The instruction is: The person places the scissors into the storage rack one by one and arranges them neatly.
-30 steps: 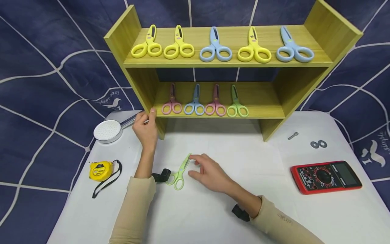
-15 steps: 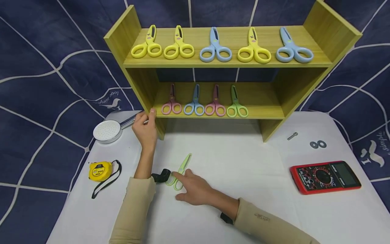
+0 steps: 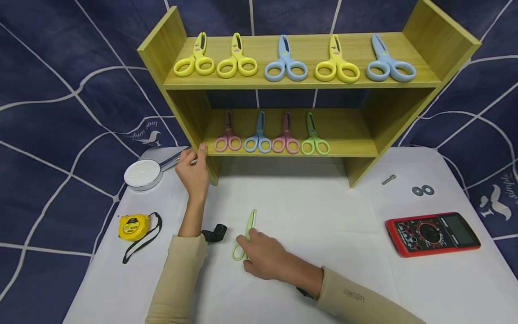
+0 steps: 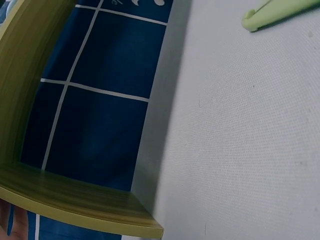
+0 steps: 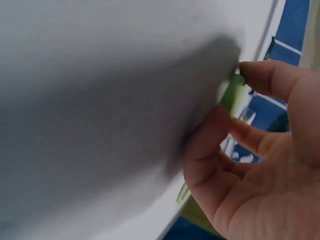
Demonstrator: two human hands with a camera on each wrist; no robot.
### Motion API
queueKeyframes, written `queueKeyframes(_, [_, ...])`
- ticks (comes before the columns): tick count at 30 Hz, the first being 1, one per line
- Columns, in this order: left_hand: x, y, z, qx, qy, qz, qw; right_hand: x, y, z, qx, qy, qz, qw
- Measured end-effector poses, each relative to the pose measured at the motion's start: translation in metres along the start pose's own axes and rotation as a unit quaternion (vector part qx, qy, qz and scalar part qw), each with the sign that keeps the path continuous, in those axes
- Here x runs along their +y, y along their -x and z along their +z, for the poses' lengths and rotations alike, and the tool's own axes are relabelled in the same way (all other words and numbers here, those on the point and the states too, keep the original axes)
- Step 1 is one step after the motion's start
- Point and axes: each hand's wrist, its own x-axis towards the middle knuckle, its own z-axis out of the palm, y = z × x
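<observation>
The wooden shelf (image 3: 307, 85) stands at the rear of the white table (image 3: 323, 216), with bare tabletop between its front edge and the green scissors (image 3: 247, 227). The right hand (image 3: 263, 258) pinches the scissors' handles, as its wrist view shows close up. The left hand (image 3: 195, 173) grips the shelf's left upright; its wrist view shows only the scissors' tip (image 4: 280, 12).

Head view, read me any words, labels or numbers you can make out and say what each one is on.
"love simple": white script by a white bird on the dark blue patterned cloth, seen upside down.
"simple": same script on that cloth at the right edge.
Small print on the beige right sleeve: too small to read.
Red digital multimeter dial markings: too small.
Yellow tape measure label: unreadable.
</observation>
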Motion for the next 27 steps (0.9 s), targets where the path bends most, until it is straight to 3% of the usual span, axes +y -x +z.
queueKeyframes(9, [0.002,-0.001,-0.002,0.002,0.001,0.001,1.0,0.022,0.028,-0.006,0.043,0.039,-0.027,0.998])
queueKeyframes(13, [0.002,-0.001,0.0,-0.002,-0.003,-0.002,1.0,0.038,0.036,-0.01,0.071,0.024,-0.048,0.996])
queueKeyframes(19, [0.006,0.0,0.001,-0.001,-0.009,-0.003,1.0,0.064,0.045,-0.021,0.105,-0.018,-0.039,0.994])
queueKeyframes(22, [0.022,0.003,0.001,-0.002,-0.009,-0.003,1.0,0.072,0.053,-0.03,0.162,-0.039,-0.065,0.984])
queueKeyframes(27, [0.041,0.008,0.0,-0.004,-0.005,-0.007,1.0,0.079,0.071,-0.053,0.274,-0.054,-0.108,0.954])
